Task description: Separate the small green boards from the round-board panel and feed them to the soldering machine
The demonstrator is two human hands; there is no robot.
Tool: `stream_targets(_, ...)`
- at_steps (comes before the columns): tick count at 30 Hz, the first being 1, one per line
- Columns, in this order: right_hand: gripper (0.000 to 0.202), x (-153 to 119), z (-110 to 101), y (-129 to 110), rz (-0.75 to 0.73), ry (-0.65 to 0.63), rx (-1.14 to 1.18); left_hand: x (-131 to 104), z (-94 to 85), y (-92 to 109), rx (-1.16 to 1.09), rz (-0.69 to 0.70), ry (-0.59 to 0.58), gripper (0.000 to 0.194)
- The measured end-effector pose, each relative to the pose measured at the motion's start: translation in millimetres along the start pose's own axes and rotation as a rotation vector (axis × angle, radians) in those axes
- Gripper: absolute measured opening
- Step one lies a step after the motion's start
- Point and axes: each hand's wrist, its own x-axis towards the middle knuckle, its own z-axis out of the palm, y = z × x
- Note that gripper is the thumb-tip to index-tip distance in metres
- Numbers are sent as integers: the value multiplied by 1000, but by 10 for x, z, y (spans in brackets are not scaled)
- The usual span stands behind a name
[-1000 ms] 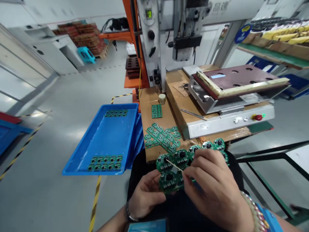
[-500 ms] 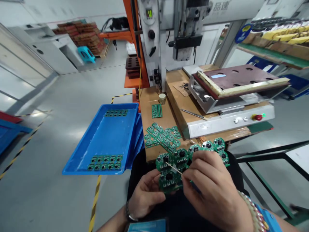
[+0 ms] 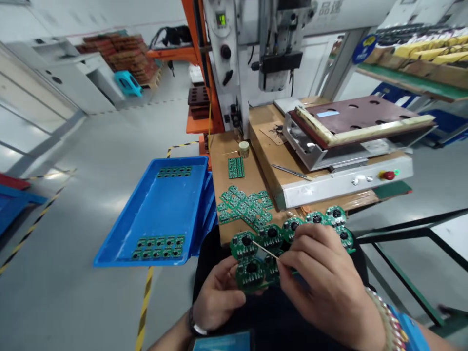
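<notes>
A green circuit board panel (image 3: 251, 275) made of several joined round boards, each with a black blob, is held over my lap. My left hand (image 3: 219, 292) is closed on its left end, thumb in front and fingers behind. In my right hand (image 3: 321, 278) a thin wooden stick (image 3: 266, 250) is pinched between thumb and fingers. Its tip is at the black blob of the upper left round board; whether it touches I cannot tell. My right hand covers part of the panel's middle.
Left of me stands a blue tray (image 3: 153, 209) with two board panels in it. On the wooden bench lie a pile of green boards (image 3: 244, 207), a rectangular board (image 3: 236, 167), a small round pot (image 3: 243, 149) and a utility knife (image 3: 291, 172). A press machine (image 3: 280, 68) rises behind.
The panel has shifted slightly left in view, with its right end a little further right. The stick's tip has moved to the right side of the same blob.
</notes>
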Motion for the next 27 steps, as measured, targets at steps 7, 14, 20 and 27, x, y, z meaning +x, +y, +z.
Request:
stream_targets(7, 13, 12, -3, 0, -5, -4, 1, -2, 11, 3, -14, 4, -24, 51)
stream_targets(14, 14, -17, 11, 5, 3, -11, 24, -13, 0, -2, -44, 7, -23, 51)
stream_targets(20, 14, 0, 12, 17, -1, 2, 17, -21, -20, -16, -16, -4, -14, 52)
stream_targets(27, 13, 15, 19, 16, -6, 4, 24, -32, -23, -34, -2, 20, -20, 53)
